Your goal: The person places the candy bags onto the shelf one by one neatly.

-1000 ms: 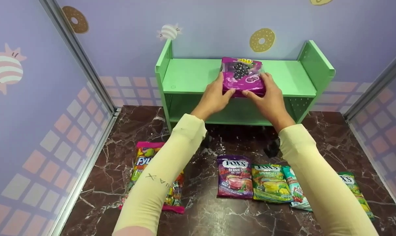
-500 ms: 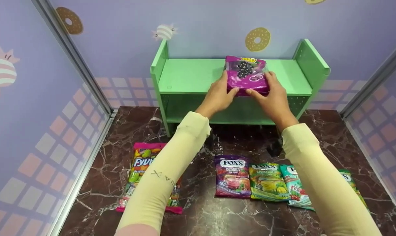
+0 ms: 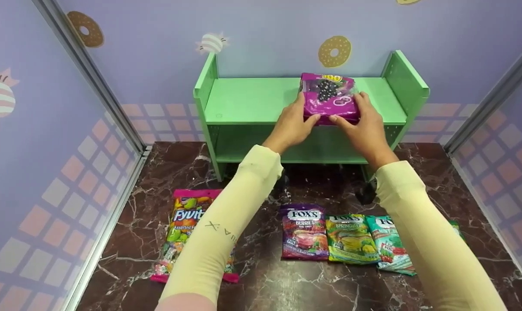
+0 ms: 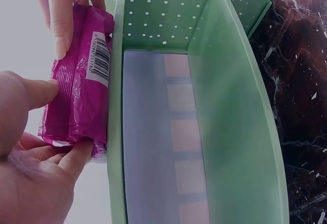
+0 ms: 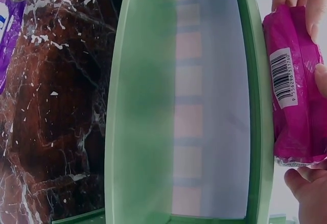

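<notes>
A purple candy bag (image 3: 330,101) with a dark berry picture lies over the top board of the green shelf (image 3: 248,99), at its front edge, right of the middle. My left hand (image 3: 292,123) grips its left side, thumb on the near edge. On the right side my right hand (image 3: 367,125) grips it the same way, the two thumbs close together. In the left wrist view the bag's end (image 4: 84,75) shows a barcode beside the shelf edge, between both hands. The right wrist view also shows the barcode side (image 5: 291,86). Some fingers are hidden behind the bag.
On the dark marble floor (image 3: 265,285) lie a Fyvit candy bag (image 3: 192,216), partly under the left sleeve, and Fox's bags: berries (image 3: 304,233), a yellow-green one (image 3: 351,242) and a teal one (image 3: 388,246). Raised end panels (image 3: 405,84) bound the shelf top; walls stand around.
Both hands have moved the purple candy bag a little to the right along the shelf top, keeping their grip. The head view has shifted slightly.
</notes>
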`<state>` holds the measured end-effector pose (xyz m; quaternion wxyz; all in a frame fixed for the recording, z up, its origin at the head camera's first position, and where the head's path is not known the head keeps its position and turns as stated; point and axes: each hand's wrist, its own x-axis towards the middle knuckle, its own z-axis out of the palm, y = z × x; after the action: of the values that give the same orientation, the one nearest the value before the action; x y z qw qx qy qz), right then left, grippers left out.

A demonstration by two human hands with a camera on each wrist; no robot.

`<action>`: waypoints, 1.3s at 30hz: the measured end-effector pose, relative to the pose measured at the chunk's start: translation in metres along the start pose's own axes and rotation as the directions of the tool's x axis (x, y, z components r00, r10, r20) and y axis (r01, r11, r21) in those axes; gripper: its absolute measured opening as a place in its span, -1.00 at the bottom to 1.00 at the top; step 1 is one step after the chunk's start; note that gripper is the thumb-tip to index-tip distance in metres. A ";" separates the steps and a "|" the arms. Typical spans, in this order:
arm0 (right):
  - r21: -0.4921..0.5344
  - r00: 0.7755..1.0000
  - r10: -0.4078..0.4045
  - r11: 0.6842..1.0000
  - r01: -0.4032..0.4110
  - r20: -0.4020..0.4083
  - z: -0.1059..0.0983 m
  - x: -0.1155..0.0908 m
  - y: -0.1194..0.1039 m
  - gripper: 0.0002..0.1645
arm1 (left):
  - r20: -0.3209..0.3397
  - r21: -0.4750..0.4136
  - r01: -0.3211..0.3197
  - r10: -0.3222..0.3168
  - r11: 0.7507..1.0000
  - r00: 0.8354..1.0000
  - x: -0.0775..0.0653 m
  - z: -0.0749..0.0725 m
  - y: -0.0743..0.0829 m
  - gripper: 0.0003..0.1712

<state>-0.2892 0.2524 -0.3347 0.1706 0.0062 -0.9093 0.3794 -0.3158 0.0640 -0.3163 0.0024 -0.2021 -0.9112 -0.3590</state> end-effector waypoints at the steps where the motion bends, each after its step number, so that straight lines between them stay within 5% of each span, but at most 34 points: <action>1: 0.003 1.000 0.003 1.000 -0.003 0.000 -0.001 0.000 0.000 0.05 | -0.001 0.000 -0.001 0.001 1.000 1.000 0.000 0.000 0.000 -0.11; 21: -0.005 0.998 0.000 1.000 0.000 -0.058 -0.003 0.002 0.001 -0.05 | 0.006 0.032 0.000 0.000 1.000 1.000 0.008 0.004 0.007 -0.12; 39: -0.007 0.998 0.054 0.999 -0.054 -0.019 -0.005 0.007 -0.005 -0.03 | 0.012 0.047 0.051 -0.051 0.998 0.999 0.014 0.002 0.011 -0.12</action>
<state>-0.2936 0.2531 -0.3251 0.1690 -0.0227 -0.9089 0.3805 -0.3242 0.0774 -0.3088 -0.0082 -0.1811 -0.9241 -0.3364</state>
